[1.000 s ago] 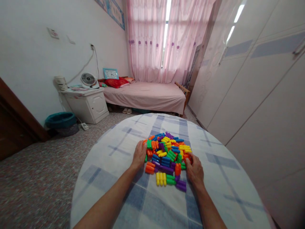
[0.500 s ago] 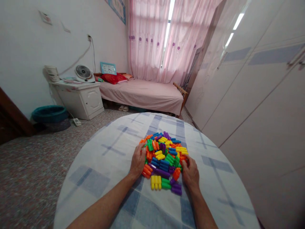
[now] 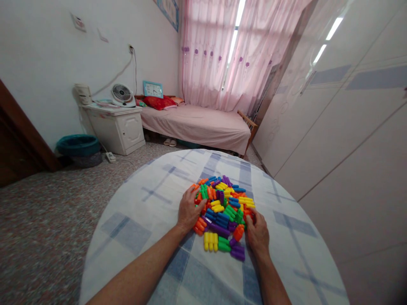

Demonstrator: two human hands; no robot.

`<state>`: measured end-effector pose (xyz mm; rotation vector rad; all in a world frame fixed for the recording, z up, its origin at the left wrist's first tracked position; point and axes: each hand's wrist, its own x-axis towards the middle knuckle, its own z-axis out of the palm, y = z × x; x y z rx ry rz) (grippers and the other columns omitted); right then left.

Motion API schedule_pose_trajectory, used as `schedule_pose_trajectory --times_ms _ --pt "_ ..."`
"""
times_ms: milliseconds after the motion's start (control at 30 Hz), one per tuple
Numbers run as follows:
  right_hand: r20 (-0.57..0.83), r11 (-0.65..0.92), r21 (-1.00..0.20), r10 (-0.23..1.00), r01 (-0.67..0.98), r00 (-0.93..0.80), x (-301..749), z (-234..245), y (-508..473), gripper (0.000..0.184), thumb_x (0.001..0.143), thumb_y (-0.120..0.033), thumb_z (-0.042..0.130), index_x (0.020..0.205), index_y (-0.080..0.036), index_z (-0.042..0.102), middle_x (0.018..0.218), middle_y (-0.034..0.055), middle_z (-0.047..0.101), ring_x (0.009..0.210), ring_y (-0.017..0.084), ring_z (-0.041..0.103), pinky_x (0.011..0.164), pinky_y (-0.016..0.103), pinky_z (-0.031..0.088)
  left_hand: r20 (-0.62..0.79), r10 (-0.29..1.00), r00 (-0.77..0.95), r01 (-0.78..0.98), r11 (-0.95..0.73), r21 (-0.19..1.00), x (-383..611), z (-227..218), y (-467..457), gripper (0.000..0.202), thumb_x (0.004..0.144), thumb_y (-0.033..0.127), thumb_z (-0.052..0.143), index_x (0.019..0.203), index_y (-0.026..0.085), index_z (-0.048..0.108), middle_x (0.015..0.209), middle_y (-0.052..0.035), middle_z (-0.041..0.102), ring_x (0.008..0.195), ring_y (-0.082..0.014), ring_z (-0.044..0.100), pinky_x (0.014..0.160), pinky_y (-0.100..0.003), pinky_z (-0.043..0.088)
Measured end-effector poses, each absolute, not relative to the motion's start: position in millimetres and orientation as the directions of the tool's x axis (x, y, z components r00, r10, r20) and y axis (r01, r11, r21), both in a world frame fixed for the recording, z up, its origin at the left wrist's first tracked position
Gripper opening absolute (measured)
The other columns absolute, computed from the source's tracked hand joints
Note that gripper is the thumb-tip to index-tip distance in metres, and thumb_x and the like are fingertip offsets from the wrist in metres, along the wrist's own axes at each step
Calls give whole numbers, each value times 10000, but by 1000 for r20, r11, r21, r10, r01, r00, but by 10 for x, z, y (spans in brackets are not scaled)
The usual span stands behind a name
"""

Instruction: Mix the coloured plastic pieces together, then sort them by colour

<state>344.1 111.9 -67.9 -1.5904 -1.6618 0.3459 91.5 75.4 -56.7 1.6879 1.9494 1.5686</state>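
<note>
A heap of colourful plastic building blocks, shaped like joined pegs, lies on the round table. My left hand rests against the heap's left side, its thumb spread from the fingers over orange and green blocks. At the right edge, my right hand touches orange blocks, with thumb and forefinger apart; its other fingers are partly hidden. In front of the heap, a yellow block, a green block and a purple block sit in a joined row. An orange block lies near my right thumb.
A blue-and-white checked cloth covers the table. Beyond it stand a bed, a white cabinet with a fan, and a teal bin. Tall wardrobe doors line the right side.
My left hand has shifted forward over the heap's left side, with its thumb spread further over the blocks. My right hand stays at the right edge. The camera view has turned slightly left.
</note>
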Motion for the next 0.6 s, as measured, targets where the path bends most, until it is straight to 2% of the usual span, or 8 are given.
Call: schedule_pose_trajectory --times_ms 300,467,600 --pt "326 160 -681 940 715 101 3446 -675 1125 483 810 -424 361 1154 -158 571 1138 117 581 1039 254 517 928 386 376 462 802 -379 605 -163 780 886 -586 861 224 802 288 570 986 207 670 1170 -78 592 1167 -221 517 1036 -410 397" --pt "322 160 -681 942 715 97 3444 -658 1129 508 806 -436 352 1149 -133 574 1135 133 584 1047 253 521 937 381 378 438 810 -391 565 -165 809 897 -556 842 174 744 225 607 906 193 660 1187 -80 587 1183 -222 508 1041 -402 390" --pt "326 165 -686 941 709 96 3440 -656 1135 518 793 -447 364 1133 -123 581 1123 137 591 1041 254 524 933 383 382 434 813 -389 544 -177 820 903 -534 847 148 732 271 638 855 191 653 1227 -91 559 1228 -235 474 1051 -406 372"
